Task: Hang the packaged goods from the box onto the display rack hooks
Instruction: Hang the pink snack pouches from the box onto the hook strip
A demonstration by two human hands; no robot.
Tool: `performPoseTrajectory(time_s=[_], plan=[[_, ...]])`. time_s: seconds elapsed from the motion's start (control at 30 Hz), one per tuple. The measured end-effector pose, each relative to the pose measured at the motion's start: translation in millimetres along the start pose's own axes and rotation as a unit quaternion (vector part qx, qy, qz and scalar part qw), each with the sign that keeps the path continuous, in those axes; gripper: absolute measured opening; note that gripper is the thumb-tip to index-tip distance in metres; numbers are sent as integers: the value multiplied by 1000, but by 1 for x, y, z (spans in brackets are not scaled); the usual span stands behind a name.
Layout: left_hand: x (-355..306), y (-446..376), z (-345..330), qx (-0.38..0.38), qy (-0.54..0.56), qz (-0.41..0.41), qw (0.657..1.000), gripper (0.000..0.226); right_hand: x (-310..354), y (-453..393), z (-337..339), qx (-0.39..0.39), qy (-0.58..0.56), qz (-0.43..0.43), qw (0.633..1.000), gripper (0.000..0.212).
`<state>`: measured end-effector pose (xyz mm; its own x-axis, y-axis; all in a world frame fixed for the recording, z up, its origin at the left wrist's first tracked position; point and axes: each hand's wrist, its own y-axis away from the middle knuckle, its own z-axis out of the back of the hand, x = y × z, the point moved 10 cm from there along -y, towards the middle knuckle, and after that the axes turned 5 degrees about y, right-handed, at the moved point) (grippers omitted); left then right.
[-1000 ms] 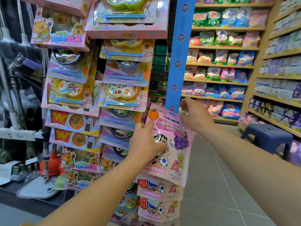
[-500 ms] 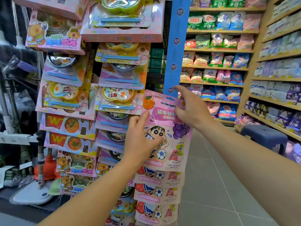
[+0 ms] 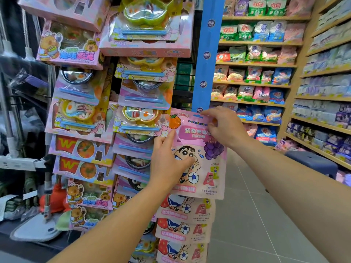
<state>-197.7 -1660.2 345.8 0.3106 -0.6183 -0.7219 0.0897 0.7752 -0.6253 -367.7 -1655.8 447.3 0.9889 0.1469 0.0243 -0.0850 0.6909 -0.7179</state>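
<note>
A pink candy pouch with a cartoon boy, a football and grapes is held up against the blue hanging strip. My left hand grips the pouch's left side, thumb across the cartoon face. My right hand pinches the pouch's top right edge, just below the strip's lower end. Three similar pouches hang in a column directly beneath. The hook itself is hidden behind the pouch and my right hand.
Toy food sets in pink boxes fill the rack to the left. Shelves of snack bags line the back wall, and more shelves run along the right. A dark blue stool stands on the tiled floor.
Both hands have lifted the pouch upward along the strip. Its top edge now sits at the strip's lower end, and my right hand stays at the top edge.
</note>
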Motion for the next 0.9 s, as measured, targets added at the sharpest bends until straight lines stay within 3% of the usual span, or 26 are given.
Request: performPoseTrajectory(time_s=[0.2, 0.47, 0.77, 0.9], plan=[[-3, -4, -1, -8, -11, 4, 1000, 94, 5, -2, -17, 84, 58, -6, 995, 65], [0, -4, 3, -11, -37, -10, 999, 93, 3, -2, -23, 83, 25, -27, 996, 60], [-2, -10, -7, -5, -31, -12, 999, 93, -14, -11, -24, 136, -61, -108, 983, 30], [-5, -13, -9, -7, -28, -16, 999, 92, -16, -9, -15, 88, -91, -105, 986, 40]])
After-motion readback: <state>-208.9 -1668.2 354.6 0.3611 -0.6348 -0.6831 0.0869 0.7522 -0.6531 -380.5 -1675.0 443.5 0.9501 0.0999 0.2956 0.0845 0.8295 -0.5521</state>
